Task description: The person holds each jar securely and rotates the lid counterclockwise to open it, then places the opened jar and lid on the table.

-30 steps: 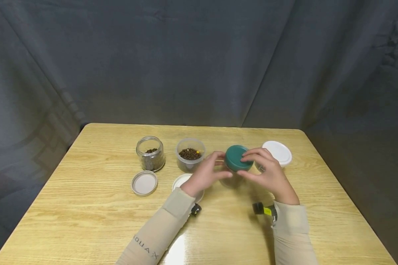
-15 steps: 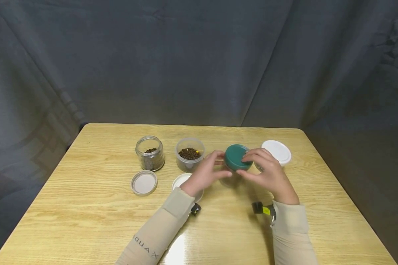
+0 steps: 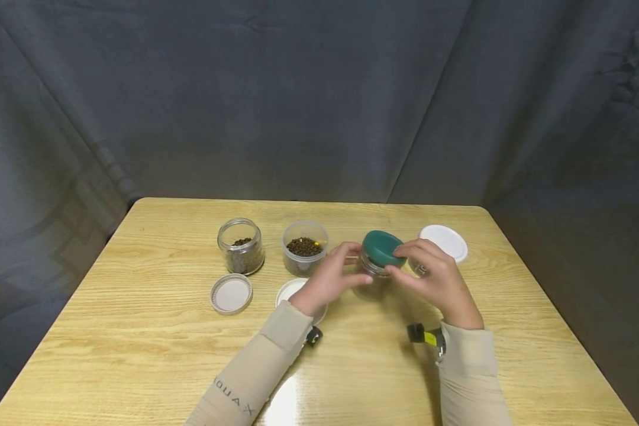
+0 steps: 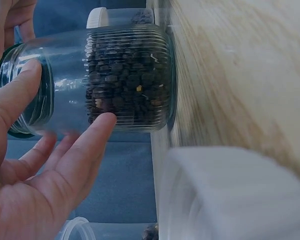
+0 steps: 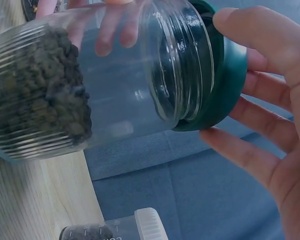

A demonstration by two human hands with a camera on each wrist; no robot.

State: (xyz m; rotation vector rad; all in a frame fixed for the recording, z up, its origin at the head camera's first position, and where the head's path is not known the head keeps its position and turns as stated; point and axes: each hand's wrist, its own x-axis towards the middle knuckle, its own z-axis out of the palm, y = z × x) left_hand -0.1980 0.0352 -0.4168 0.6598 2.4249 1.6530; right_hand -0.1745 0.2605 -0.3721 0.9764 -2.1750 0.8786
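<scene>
My left hand [image 3: 327,284] holds a clear glass jar [image 4: 70,85] with a ribbed lower part, thumb near its neck and fingers along its side. Small dark brown pellets [image 4: 125,82] fill the ribbed part. At the jar's mouth, the fingers and thumb of my right hand [image 3: 439,284] grip a green lid [image 3: 380,247] by its rim. The lid sits tilted, its near edge lifted so that the threaded glass neck [image 5: 190,60] shows beneath it. In the head view my hands hide much of the jar, which stands on the table.
Left of the jar stand an uncapped glass jar [image 3: 245,257] and an uncapped plastic tub [image 3: 305,260], both holding brown pellets. Their lids, a greyish one [image 3: 231,294] and a white one [image 3: 290,290], lie in front. A white-lidded container [image 3: 444,242] stands close behind my right hand.
The green lid, level on the jar before, now tilts up at its near edge and shows the jar's neck. My right hand has shifted slightly right with it; my left hand stays put.
</scene>
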